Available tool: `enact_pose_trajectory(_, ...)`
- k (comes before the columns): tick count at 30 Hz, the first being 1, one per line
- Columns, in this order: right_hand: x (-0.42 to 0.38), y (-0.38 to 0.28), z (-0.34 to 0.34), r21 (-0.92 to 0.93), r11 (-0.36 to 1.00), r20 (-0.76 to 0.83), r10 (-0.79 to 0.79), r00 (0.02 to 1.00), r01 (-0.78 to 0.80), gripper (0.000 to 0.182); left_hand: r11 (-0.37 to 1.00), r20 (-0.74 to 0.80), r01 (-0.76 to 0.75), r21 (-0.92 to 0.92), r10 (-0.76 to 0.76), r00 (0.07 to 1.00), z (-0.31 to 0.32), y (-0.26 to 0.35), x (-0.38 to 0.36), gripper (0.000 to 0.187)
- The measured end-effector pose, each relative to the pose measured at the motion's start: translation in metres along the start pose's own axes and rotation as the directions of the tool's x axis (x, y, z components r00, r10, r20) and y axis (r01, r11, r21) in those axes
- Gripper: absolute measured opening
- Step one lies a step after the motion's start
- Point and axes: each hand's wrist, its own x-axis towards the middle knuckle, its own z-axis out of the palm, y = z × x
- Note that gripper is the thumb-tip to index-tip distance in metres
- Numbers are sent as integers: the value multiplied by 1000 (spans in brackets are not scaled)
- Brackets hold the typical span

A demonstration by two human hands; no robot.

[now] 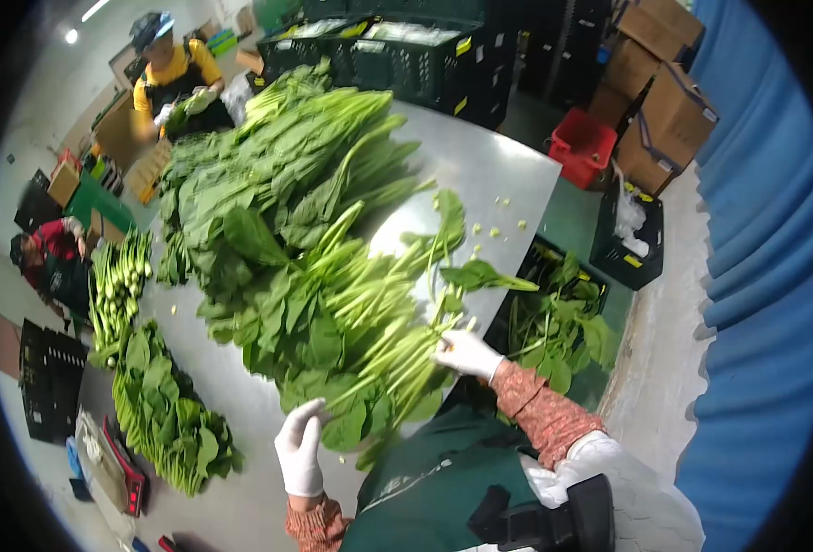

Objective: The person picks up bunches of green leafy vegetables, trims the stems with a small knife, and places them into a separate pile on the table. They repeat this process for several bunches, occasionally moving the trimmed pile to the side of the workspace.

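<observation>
My left hand [299,451], in a white glove, is held at the front edge of a pile of leafy greens [310,336]. Its fingers are stretched out with nothing between them, and the fingertips are right at a leaf. On the other side, my right hand [466,354], also gloved, pinches pale stem ends of the leafy greens [420,354]. A loose leafy stalk [484,276] lies near that hand, pointing over the table edge. Behind these, a taller heap of greens [277,156] covers the far part of the metal table [507,170].
Bundled greens [172,414] line the table's left side, near a red scale [126,469]. A dark crate [535,262] with leaves stands below the right edge. Beyond are a red bin [581,147], cartons [668,120] and stacked crates [397,69]. Two people [176,74] work across the table.
</observation>
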Motion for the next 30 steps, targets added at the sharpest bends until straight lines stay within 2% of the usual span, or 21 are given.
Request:
enact_pose_trajectory(1,-2,-4,2,31,994,-32,-107,994,108,28,999,0,12,-47,-12,1000,2,-4,2,25)
enact_pose_trajectory(2,-3,-10,3,58,975,-61,-209,976,213,28,1000,34,-9,-14,9,999,4,-7,5,25)
enact_pose_trajectory(3,-10,-32,0,-63,957,-89,-287,954,282,29,1000,77,-29,12,28,997,11,-6,8,26)
enact_pose_trajectory(4,-7,-38,5,-9,930,-101,-366,925,367,28,998,114,-43,44,38,993,17,-5,9,26)
enact_pose_trajectory(5,-10,-47,3,-32,920,-78,-391,917,390,26,969,171,-160,191,127,977,22,-9,16,27)
enact_pose_trajectory(6,-26,-78,-2,-52,909,-53,-415,908,413,24,909,210,-292,297,236,949,31,-1,19,36)
enact_pose_trajectory(8,-40,-108,-2,-9,843,-46,-538,841,539,22,637,306,-568,522,482,821,52,13,26,45)
enact_pose_trajectory(9,-42,-115,0,-4,790,-57,-612,789,613,22,615,345,-590,523,480,807,60,14,29,51)
enact_pose_trajectory(10,-44,-120,1,3,714,-82,-698,712,700,23,579,347,-581,572,471,811,70,22,29,46)
enact_pose_trajectory(12,-53,-130,-1,4,745,-41,-666,745,667,20,610,344,-575,545,463,817,79,17,31,39)
enact_pose_trajectory(13,-54,-129,-2,-21,719,-70,-694,717,694,20,646,287,-560,519,485,826,84,17,29,32)
enact_pose_trajectory(17,-63,-119,-12,-152,789,12,-601,799,596,20,701,259,-513,496,444,857,89,-3,30,28)
enact_pose_trajectory(18,-67,-116,-14,-209,738,-59,-664,745,641,19,724,253,-506,469,439,862,91,-7,29,28)
enact_pose_trajectory(20,-67,-103,-18,-189,728,-157,-685,712,659,17,790,255,-470,392,398,881,96,-5,27,26)
enact_pose_trajectory(23,-65,-94,-26,-160,730,-303,-677,671,664,20,799,409,-532,279,402,819,98,5,29,25)
enact_pose_trajectory(25,-74,-105,-33,318,792,-220,-473,853,521,21,707,524,-648,283,452,722,106,19,28,25)
enact_pose_trajectory(26,-82,-114,-35,534,753,-128,-378,917,384,23,640,576,-708,298,471,668,111,24,25,25)
enact_pose_trajectory(27,-91,-127,-33,653,656,-157,-372,915,379,26,706,646,-675,214,416,640,115,28,23,26)
enact_pose_trajectory(28,-87,-126,-29,684,624,-148,-388,910,377,26,855,713,-507,109,289,639,115,22,23,28)
enact_pose_trajectory(30,-91,-132,-28,680,655,-79,-379,922,328,26,956,784,-294,0,182,593,119,16,18,28)
